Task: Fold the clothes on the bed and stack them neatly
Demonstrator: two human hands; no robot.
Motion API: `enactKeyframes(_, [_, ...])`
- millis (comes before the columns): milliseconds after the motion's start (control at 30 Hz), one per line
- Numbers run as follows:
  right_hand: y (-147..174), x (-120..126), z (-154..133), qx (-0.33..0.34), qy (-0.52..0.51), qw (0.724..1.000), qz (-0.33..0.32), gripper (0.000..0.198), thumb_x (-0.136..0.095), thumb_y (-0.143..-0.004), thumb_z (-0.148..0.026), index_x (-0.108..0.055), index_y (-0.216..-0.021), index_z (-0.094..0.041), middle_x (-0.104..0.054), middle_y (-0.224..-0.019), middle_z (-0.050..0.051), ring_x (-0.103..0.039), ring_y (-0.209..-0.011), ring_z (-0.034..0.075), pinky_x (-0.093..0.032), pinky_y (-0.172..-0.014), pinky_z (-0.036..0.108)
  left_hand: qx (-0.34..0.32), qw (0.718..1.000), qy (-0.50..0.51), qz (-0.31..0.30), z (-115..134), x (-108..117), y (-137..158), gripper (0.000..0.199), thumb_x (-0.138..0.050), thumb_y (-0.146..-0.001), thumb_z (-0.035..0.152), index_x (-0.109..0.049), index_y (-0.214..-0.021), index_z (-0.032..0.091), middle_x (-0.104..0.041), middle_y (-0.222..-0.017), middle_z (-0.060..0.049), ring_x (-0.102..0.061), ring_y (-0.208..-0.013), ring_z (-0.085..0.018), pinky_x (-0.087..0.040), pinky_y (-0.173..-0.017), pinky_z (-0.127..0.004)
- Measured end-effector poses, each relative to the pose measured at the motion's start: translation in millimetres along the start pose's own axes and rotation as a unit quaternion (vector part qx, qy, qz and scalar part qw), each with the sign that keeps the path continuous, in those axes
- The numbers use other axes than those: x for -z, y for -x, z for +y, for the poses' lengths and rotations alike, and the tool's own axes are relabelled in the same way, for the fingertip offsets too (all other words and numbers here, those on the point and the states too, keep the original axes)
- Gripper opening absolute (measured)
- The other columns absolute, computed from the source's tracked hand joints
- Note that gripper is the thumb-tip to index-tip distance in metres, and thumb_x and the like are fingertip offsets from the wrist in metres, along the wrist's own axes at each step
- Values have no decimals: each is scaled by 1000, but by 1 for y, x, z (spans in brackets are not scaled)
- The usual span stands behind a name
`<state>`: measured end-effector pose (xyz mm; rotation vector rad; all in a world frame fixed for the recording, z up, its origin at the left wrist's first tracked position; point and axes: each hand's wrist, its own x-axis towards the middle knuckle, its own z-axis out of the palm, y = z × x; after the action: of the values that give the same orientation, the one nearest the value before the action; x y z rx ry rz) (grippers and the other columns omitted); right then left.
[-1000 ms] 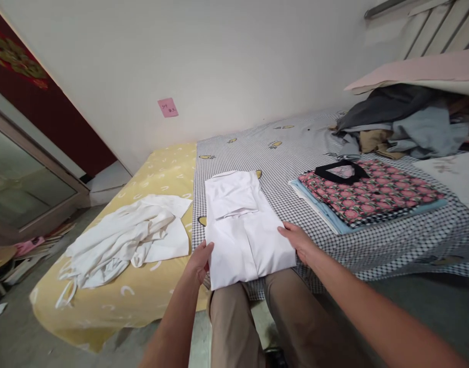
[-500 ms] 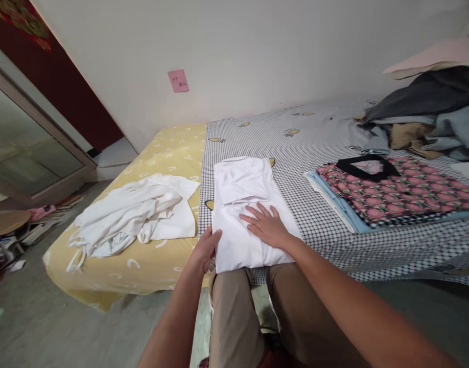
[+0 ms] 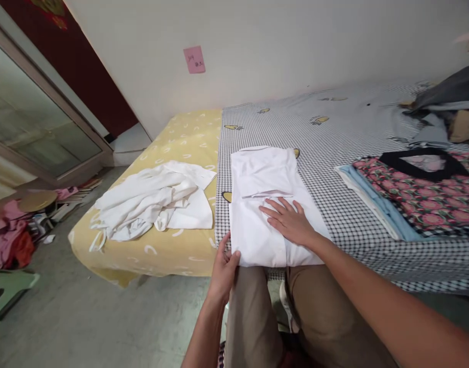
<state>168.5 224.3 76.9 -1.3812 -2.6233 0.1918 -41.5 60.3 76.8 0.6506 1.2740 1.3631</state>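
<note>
A folded white shirt (image 3: 257,225) lies flat on the checked bedsheet at the bed's front edge, just above my knees. Its upper part is a folded-over layer with a loose edge across the middle. My right hand (image 3: 290,220) rests palm down on the shirt with its fingers spread, just below that edge. At the near left corner my left hand (image 3: 225,268) has its thumb on the border of the cloth; some of its fingers are hidden at the side. A crumpled white garment (image 3: 150,199) lies to the left on the yellow sheet (image 3: 196,133).
On the right, a pink-and-black patterned garment (image 3: 422,194) tops folded light-blue cloth (image 3: 380,204). Dark and tan clothes (image 3: 449,97) are heaped at the far right. A pink note (image 3: 194,60) is on the wall. A green stool (image 3: 12,294) and clutter stand on the floor at left.
The view has swung left and down, so the scene sits further right. My left hand has slid slightly toward the shirt's near left corner; my right hand stays flat on the cloth.
</note>
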Motion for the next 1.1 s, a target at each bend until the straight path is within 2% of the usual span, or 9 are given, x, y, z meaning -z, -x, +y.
enactKeyframes(167, [0,2,0,-7,-25,1000,3,50,-29,-105,-50,-41,-153,-49,-36,-166,-6,-24,-154,33,-19,-119,69,-7,998,-9,57,-7,-3,-4,83,-79,-73,49,-45,-142,19,-71,-81,1,-65,-81,-17,-50,-77,-26])
enactKeyframes(400, [-2,9,-3,-13,-53,998,-5,50,-31,-104,-52,-41,-153,-49,-34,-166,-6,-22,-155,33,-15,-121,68,-64,971,-203,111,-13,2,-12,54,-59,-87,35,-49,-138,20,-61,-73,3,-57,-66,-16,-49,-67,-27])
enactKeyframes(500, [-3,10,-4,-17,-60,998,-9,51,-29,-104,-54,-40,-154,-48,-33,-167,-7,-19,-156,32,-13,-122,67,-141,908,-341,200,-10,8,-4,54,-51,-91,30,-45,-143,16,-66,-98,-8,-64,-86,-22,-54,-84,-37])
enactKeyframes(600, [-3,12,-5,-16,-67,997,-17,52,-28,-105,-55,-38,-155,-48,-32,-167,-7,-16,-157,32,-10,-122,66,-261,794,-481,265,-6,7,13,53,-48,-95,28,-46,-147,14,-55,-137,-22,-53,-130,-34,-40,-112,-54])
enactKeyframes(700, [-2,12,-6,-11,-73,997,-12,51,-29,-105,-53,-39,-155,-47,-32,-167,-8,-15,-157,31,-9,-122,67,-369,701,-589,158,-7,-7,25,51,-51,-98,30,-49,-149,27,-40,-160,-17,-31,-152,-35,-14,-125,-60])
enactKeyframes(767, [-2,12,-5,-5,-82,997,6,49,-33,-105,-49,-42,-154,-46,-34,-166,-7,-17,-157,31,-10,-122,67,-385,660,-642,66,-14,-19,27,54,-53,-98,30,-47,-150,36,-36,-165,-11,-27,-155,-33,-7,-126,-62])
enactKeyframes(833, [-4,13,-4,-17,-109,993,39,47,-36,-105,-37,-49,-150,-42,-42,-162,-5,-25,-154,28,-14,-123,63,-359,629,-689,27,-24,-30,25,60,-53,-97,28,-40,-154,39,-34,-167,-9,-26,-155,-32,-9,-125,-66])
enactKeyframes(967, [-3,24,-10,-108,-150,975,123,61,-30,-95,-7,-59,-143,-29,-52,-156,5,-42,-146,21,-26,-122,54,-319,582,-747,41,-41,-38,19,67,-52,-95,21,-30,-157,34,-25,-168,-11,-24,-156,-31,-16,-123,-69])
enactKeyframes(1100, [17,36,-38,-71,-94,971,209,62,-37,-94,-8,-53,-149,-33,-43,-162,4,-29,-153,27,-10,-124,62,-338,567,-749,54,-45,-37,20,70,-52,-94,20,-27,-157,35,-24,-169,-9,-23,-156,-30,-15,-124,-67])
